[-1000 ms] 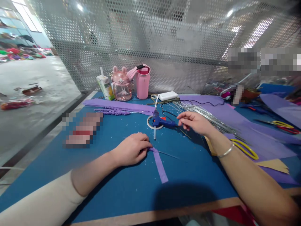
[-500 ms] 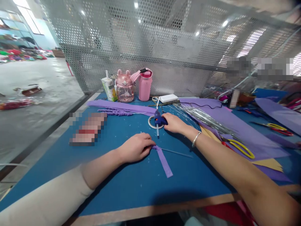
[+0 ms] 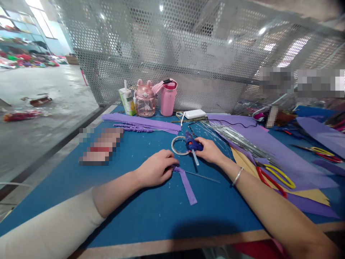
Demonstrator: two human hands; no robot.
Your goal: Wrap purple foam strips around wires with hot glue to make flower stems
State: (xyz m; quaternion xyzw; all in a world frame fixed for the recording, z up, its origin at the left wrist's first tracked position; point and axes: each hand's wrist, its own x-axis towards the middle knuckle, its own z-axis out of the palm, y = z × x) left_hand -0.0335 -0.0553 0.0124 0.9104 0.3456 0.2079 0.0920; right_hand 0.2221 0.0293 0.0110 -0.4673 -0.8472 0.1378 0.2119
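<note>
My left hand [image 3: 159, 167] rests on the blue table, its fingers closed on one end of a purple paper strip [image 3: 188, 187]. The strip's other end lies toward me, and a thin wire [image 3: 203, 176] sticks out to the right from the pinched end. My right hand [image 3: 208, 150] is wrapped round a blue glue gun [image 3: 193, 144]. A clear glue stick [image 3: 195, 158] juts from the gun's back, toward me. Just left of the gun lies a roll of tape [image 3: 176, 152], flat on the table.
Purple strips [image 3: 145, 123] and twisted purple stems [image 3: 133, 127] lie at the back left, before a pink bottle [image 3: 167, 100] and a clear cup [image 3: 145, 104]. To the right are silver wires [image 3: 239, 140], purple sheets [image 3: 304, 169] and scissors [image 3: 280, 175]. Perforated metal [image 3: 188, 64] stands behind.
My right hand has brought the glue gun right and toward me, off the tape roll, and the gun has turned. My left hand stays on the strip. The view has shifted slightly.
</note>
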